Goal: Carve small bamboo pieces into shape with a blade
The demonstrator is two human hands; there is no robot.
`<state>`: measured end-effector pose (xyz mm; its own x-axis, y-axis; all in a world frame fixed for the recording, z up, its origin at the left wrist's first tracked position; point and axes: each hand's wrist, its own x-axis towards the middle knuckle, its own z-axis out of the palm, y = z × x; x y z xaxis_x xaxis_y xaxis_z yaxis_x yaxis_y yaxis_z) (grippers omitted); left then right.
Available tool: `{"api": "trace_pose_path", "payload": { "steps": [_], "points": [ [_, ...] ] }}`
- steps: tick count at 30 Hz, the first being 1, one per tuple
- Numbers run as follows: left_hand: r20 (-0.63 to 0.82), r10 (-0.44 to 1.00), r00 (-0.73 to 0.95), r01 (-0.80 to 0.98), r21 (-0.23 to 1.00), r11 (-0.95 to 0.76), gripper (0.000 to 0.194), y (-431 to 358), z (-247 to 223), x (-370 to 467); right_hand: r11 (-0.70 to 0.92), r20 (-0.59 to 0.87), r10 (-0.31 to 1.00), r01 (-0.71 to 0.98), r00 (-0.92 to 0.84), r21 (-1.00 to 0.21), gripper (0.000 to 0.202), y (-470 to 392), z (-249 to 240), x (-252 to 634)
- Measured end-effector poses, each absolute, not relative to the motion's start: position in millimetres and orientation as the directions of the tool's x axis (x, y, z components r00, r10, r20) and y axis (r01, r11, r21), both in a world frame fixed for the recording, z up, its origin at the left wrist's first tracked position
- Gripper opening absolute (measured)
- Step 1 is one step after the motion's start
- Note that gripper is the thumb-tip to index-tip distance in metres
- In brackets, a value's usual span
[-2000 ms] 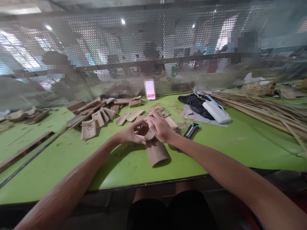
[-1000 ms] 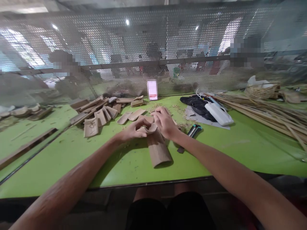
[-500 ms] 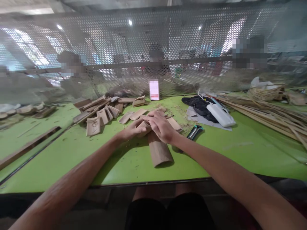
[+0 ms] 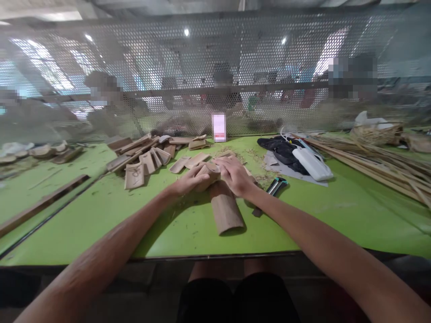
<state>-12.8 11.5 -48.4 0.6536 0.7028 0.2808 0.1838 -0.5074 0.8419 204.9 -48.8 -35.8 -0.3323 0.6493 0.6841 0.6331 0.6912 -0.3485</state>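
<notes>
My left hand (image 4: 191, 181) is closed around a short curved bamboo piece (image 4: 209, 169), its thumb lying along the near side. At the right edge of that piece, the bent fingers of my right hand (image 4: 235, 176) press close together; whatever they may hold is hidden. Beneath both hands, a larger half-round bamboo section (image 4: 227, 213) lies arched side up on the green table (image 4: 175, 233), its end toward me. Just right of my right wrist rests a utility knife (image 4: 276, 185) with a teal end, partly covered by my forearm.
Loose bamboo pieces (image 4: 134, 176) are heaped at the left. A lit phone (image 4: 219, 128) stands against the perforated metal screen (image 4: 188, 58). To the right lie a black cloth (image 4: 286, 154), a white power bank (image 4: 311, 163) and long bamboo strips (image 4: 367, 157). People sit behind the screen.
My right hand has slid right, off the back of my left hand, uncovering the end of the short bamboo piece. The whole view has shifted slightly.
</notes>
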Motion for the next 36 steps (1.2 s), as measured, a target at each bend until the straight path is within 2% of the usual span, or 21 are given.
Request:
{"api": "trace_pose_path", "payload": {
  "steps": [4,8,11,17,23,31,36],
  "points": [
    [0.286,0.686,0.669,0.2,0.819,-0.537,0.065,9.2,-45.3,-11.2,0.668,0.652,0.691,0.621,-0.312,-0.411,0.049,-50.1,-32.6,204.8],
    [0.338,0.649,0.681,0.163,0.795,-0.585,0.067,10.7,-46.0,-10.6,0.721,0.681,0.636,0.593,-0.363,-0.357,0.05,-54.2,-29.1,202.3],
    [0.323,0.681,0.657,0.208,0.791,-0.576,0.065,13.2,-47.8,-9.4,0.704,0.682,0.639,0.627,-0.356,-0.333,0.05,-48.2,-31.1,208.3],
    [0.332,0.673,0.661,0.227,0.767,-0.6,0.064,14.5,-49.2,-9.4,0.696,0.68,0.657,0.609,-0.325,-0.38,0.049,-49.7,-31.4,206.3],
    [0.374,0.684,0.626,0.195,0.774,-0.602,0.06,14.8,-51.1,-6.8,0.731,0.682,0.623,0.594,-0.382,-0.335,0.044,-47.0,-34.6,208.1],
    [0.373,0.668,0.644,0.172,0.78,-0.601,0.057,19.6,-54.7,-10.4,0.708,0.672,0.657,0.586,-0.342,-0.394,0.048,-52.3,-31.3,203.9],
    [0.355,0.684,0.637,0.203,0.779,-0.593,0.06,19.5,-53.7,-9.4,0.696,0.649,0.668,0.615,-0.364,-0.371,0.049,-44.2,-33.2,212.4]
  ]
}}
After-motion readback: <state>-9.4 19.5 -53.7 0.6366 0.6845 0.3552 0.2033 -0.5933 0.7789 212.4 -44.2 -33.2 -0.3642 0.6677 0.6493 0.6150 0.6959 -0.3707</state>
